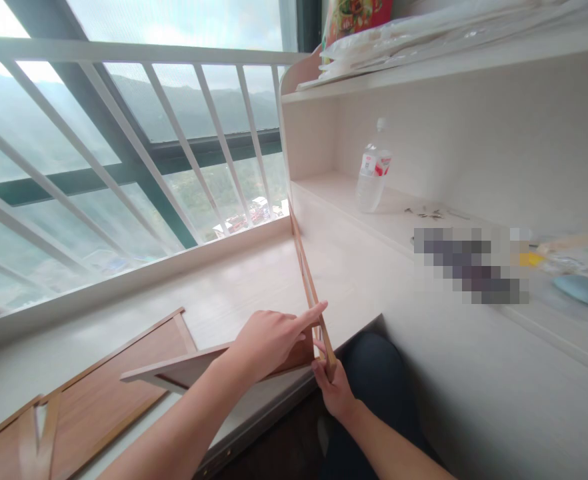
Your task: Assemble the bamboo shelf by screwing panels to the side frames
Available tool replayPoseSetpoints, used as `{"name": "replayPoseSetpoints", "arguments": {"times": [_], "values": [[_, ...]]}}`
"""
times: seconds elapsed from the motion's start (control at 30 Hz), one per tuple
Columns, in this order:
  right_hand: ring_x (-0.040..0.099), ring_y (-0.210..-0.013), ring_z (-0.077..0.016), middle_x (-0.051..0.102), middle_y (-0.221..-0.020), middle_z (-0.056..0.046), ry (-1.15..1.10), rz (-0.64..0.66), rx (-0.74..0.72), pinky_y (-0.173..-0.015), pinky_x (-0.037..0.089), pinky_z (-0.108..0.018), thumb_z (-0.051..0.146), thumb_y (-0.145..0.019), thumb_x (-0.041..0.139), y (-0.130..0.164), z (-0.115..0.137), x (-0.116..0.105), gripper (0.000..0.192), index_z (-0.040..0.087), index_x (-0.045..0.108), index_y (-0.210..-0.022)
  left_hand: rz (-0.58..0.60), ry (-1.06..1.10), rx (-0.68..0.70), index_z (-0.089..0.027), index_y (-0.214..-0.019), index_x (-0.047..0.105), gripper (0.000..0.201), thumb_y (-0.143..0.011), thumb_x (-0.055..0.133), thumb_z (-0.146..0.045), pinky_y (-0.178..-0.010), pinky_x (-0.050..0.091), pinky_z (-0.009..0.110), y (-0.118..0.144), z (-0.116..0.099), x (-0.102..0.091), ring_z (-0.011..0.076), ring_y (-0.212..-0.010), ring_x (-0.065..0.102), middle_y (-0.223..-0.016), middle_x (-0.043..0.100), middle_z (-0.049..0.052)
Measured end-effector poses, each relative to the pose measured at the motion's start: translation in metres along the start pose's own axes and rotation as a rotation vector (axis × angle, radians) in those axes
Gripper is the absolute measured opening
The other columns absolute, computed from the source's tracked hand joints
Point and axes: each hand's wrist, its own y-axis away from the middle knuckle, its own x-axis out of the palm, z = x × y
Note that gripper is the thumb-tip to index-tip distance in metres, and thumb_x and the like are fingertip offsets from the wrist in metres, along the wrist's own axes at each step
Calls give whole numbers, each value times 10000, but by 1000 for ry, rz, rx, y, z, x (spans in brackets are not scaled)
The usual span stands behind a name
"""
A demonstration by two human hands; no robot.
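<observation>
Pale wood-grain laminate covers the largest thing in view, a desk with hutch (424, 133) standing against a barred window (124, 133), with a long light board (234, 293) lying flat along the sill side. On edge across that board stands a thin brown panel (304, 267), running from the desk's corner toward the viewer, and a second, shorter panel (184, 367) meets it at an angle near its close end. The left hand (269, 340) lies over this junction with the forefinger stretched along the upright panel's top edge; the right hand (337, 387) grips the same panel's near end from below, fingers closed about it. The two hands sit close together at the corner. As a judgement, assembly appears at an early to middle stage: two panels are being aligned, no fastener is visible in the joint, and further brown panels (74, 400) lie flat and unattached at lower left. A clear plastic water bottle (373, 175) stands on the desk ledge, with small loose hardware (429, 214) just beside it. The bottle's red-and-white label is too small to read; no other writing is legible.
</observation>
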Motion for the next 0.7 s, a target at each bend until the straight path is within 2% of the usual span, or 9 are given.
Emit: {"name": "replayPoseSetpoints", "arguments": {"times": [0.2, 0.4, 0.53, 0.7], "values": [[478, -645, -172, 541, -709, 6, 86, -69, -44, -637, 497, -298, 765, -957, 464, 10, -3, 15, 752, 187, 622, -1410, 17, 18, 38, -431, -1650, 156, 747, -1021, 516, -247, -697, 521, 322, 4, 19, 4, 269, -898, 775, -1026, 808, 29], [621, -789, -253, 696, -893, -80, 155, -60, -26, -800, 561, -405, 773, -963, 429, 19, -10, 36, 766, 215, 594, -1461, 46, 97, 35, -362, -1636, 230, 660, -1020, 399, -194, -738, 530, 351, 15, 19, 3, 280, -956, 769, -1161, 790, 47], [649, -802, -268, 732, -924, -100, 143, -89, -12, -793, 575, -405, 770, -959, 445, 18, -13, 49, 760, 210, 615, -1444, 7, 131, 19, -332, -1627, 259, 601, -1042, 364, -239, -753, 534, 365, 23, 18, 5, 280, -978, 765, -1192, 781, 50], [646, -819, -273, 729, -884, -97, 117, -124, -58, -747, 581, -367, 799, -944, 429, 11, -4, 60, 762, 210, 687, -1353, -24, 134, -18, -362, -1610, 299, 546, -1070, 359, -309, -764, 543, 374, 24, 27, 8, 284, -978, 767, -1157, 795, 28]]}}
